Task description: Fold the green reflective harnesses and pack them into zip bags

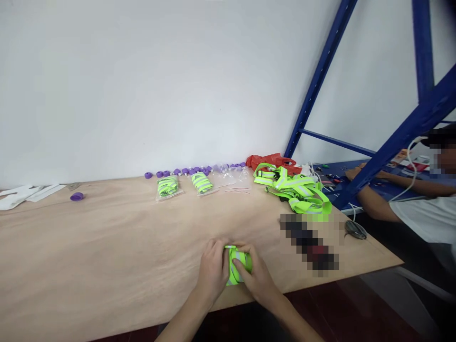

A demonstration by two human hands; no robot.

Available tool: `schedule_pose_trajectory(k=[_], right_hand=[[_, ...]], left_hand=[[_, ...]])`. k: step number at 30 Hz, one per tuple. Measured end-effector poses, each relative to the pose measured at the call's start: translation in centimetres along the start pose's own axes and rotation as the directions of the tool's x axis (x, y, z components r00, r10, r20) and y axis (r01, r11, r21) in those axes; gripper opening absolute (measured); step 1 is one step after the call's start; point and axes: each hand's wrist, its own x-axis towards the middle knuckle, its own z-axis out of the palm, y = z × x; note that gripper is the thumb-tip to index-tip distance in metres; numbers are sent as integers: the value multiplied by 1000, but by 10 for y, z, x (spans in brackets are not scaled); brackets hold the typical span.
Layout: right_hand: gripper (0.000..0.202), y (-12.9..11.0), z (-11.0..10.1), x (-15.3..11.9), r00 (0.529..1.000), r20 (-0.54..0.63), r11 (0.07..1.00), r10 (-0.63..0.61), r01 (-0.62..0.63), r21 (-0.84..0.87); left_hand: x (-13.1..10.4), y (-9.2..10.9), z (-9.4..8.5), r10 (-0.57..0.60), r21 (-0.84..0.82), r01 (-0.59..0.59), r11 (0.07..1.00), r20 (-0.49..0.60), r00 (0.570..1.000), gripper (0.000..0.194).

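Observation:
A neon-yellow reflective strap (234, 273) with silvery stripes is folded into a compact bundle near the table's front edge. My left hand (213, 266) is closed on the bundle's left side, its fingers curled at the top. From the right, my right hand (259, 273) grips the same bundle, the thumb lying across its face. Beyond my hands lie two similar strap bundles in clear bags, one bagged bundle (167, 186) on the left and another bagged bundle (202, 183) beside it. A loose heap of reflective straps (299, 187) sprawls at the back right.
Empty-looking clear bags (230, 176), several purple pieces (185, 171) and a red cloth-like heap (272, 161) line the wall. White strips (28, 195) and a purple ring (76, 196) lie left. A blurred dark object (309, 244) and blue frame (377, 171) stand right, near another person (420, 209).

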Motion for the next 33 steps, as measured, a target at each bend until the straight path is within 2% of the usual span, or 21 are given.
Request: schedule_pose_trajectory(k=[2, 5, 7, 10, 12, 14, 18, 21, 25, 30, 33], right_hand=[[7, 1, 4, -1, 983, -4, 978, -183, 181, -103], [26, 3, 8, 1, 945, 43, 908, -324, 324, -267], [42, 4, 8, 2, 935, 91, 871, -342, 353, -342], [71, 3, 4, 6, 925, 211, 834, -317, 378, -403], [94, 0, 2, 9, 896, 298, 799, -329, 432, -418], [108, -4, 1, 10, 869, 353, 760, -346, 480, -438], [99, -11, 3, 9, 876, 374, 730, -305, 467, -499], [93, -12, 5, 9, 879, 377, 716, -290, 461, -524], [73, -10, 7, 11, 870, 360, 705, -337, 487, -516], [67, -7, 8, 16, 859, 348, 730, -375, 505, -460], [61, -7, 7, 18, 868, 325, 765, -374, 487, -420]], left_hand=[[0, -1, 1, 60, 28, -60, 998, 23, 998, 23], [-1, -1, 0, 26, -57, -26, 998, 8, 1000, 24], [-1, 1, -1, -86, -182, 80, 980, -24, 996, 22], [0, 3, -2, -275, -355, 235, 905, -66, 959, 24], [2, 4, -3, -329, -413, 261, 873, -102, 939, 23], [6, 3, -2, -339, -451, 247, 858, -134, 931, 21], [12, -1, -1, -369, -503, 234, 832, -188, 910, 13], [15, -4, 0, -385, -515, 233, 825, -211, 898, 14], [17, -4, 0, -375, -526, 244, 815, -158, 913, 24], [20, -4, 0, -391, -528, 282, 801, -104, 915, 32], [23, -6, 0, -415, -549, 302, 779, -90, 905, 36]])
